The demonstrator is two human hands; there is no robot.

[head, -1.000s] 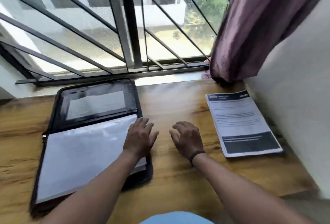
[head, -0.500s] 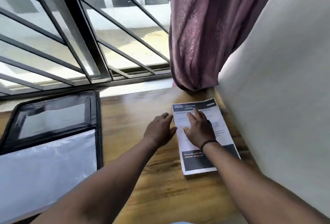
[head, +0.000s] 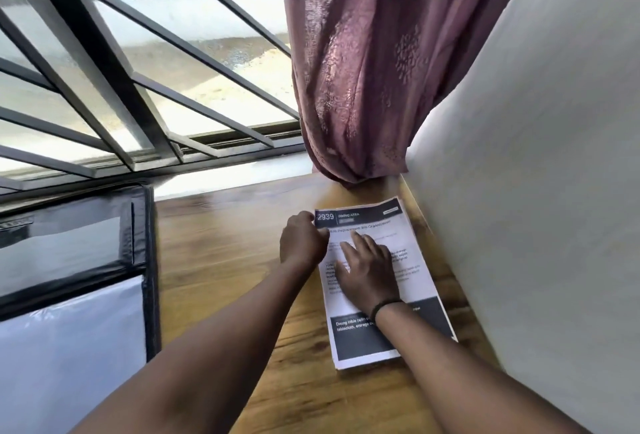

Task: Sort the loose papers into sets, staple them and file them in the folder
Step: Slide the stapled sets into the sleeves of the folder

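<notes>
A stack of printed papers (head: 417,272), with a dark header and footer band, lies on the wooden table (head: 225,260) close to the right wall. My right hand (head: 367,271) rests flat on the middle of the stack with its fingers spread. At the stack's upper left edge my left hand (head: 301,243) has its fingers curled onto the paper. The black folder (head: 149,260) lies open at the left, with a clear plastic sleeve (head: 69,347) showing in its near half. No stapler is in view.
A white wall (head: 536,191) runs along the table's right side, right beside the papers. A purple curtain (head: 363,70) hangs down to the table's far edge behind the stack. A barred window (head: 104,70) is behind the folder.
Both hands moved right from near the folder to the paper stack. The right hand settled flat on it, and the left hand closed in on its upper left edge. The view swung right.
</notes>
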